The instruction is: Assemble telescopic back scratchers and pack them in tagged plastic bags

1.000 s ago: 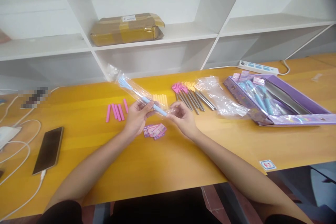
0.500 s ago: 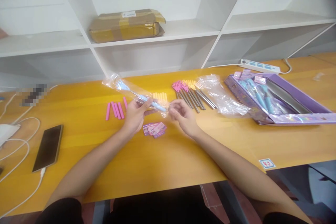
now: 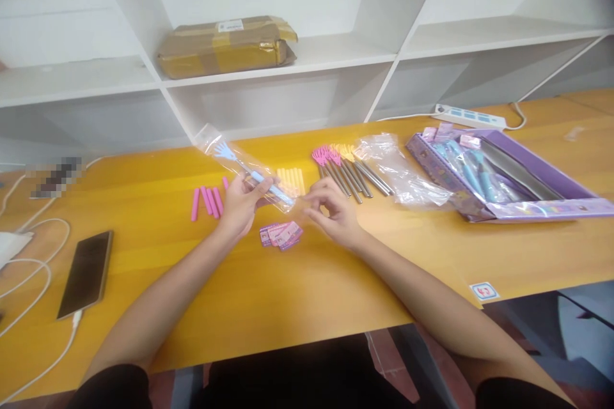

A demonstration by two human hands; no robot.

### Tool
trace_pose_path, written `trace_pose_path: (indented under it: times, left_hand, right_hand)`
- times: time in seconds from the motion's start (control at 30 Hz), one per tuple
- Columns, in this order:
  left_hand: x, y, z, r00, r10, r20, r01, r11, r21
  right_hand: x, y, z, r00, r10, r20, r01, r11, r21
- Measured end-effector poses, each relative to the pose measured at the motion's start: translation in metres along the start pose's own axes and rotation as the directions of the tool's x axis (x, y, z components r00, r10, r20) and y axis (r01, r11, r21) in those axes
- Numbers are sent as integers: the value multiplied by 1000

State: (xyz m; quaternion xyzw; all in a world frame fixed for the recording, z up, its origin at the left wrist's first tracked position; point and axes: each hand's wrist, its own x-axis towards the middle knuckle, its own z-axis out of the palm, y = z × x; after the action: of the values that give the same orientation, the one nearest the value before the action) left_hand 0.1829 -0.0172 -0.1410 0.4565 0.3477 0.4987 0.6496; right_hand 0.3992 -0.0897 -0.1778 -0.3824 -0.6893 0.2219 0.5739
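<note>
**Bagged back scratcher held over the desk**

The left hand (image 3: 240,204) pinches a blue back scratcher in its clear sleeve (image 3: 249,169) above the yellow table (image 3: 288,294); the right hand (image 3: 330,208) grasps the sleeve's end, fingers curled. The slick plastic could slip and drop onto the purple tags (image 3: 281,234).

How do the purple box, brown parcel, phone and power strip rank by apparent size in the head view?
1. purple box
2. brown parcel, though it sits farther back
3. phone and power strip: they look alike and lie at different depths, so no ranking.
</note>
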Motion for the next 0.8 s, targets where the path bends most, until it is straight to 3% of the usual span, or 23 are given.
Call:
trace_pose_path:
  times: [0.1, 0.43, 0.63, 0.8]
  left_hand:
    - [0, -3, 0, 1000, 16, 17, -17, 999, 45]
    - [-6, -18, 4, 997, 18, 70, -31, 983, 181]
    - [-8, -22, 3, 974, -60, 220, 8, 973, 230]
    - [-11, -26, 2, 915, -92, 393, -28, 957, 289]
  right_hand:
    - [2, -1, -2, 1000, -27, -3, 27, 999, -18]
    - [0, -4, -1, 996, 84, 20, -83, 996, -40]
    - [2, -7, 0, 996, 86, 0, -86, 994, -62]
    - [3, -8, -1, 996, 91, -9, -91, 995, -46]
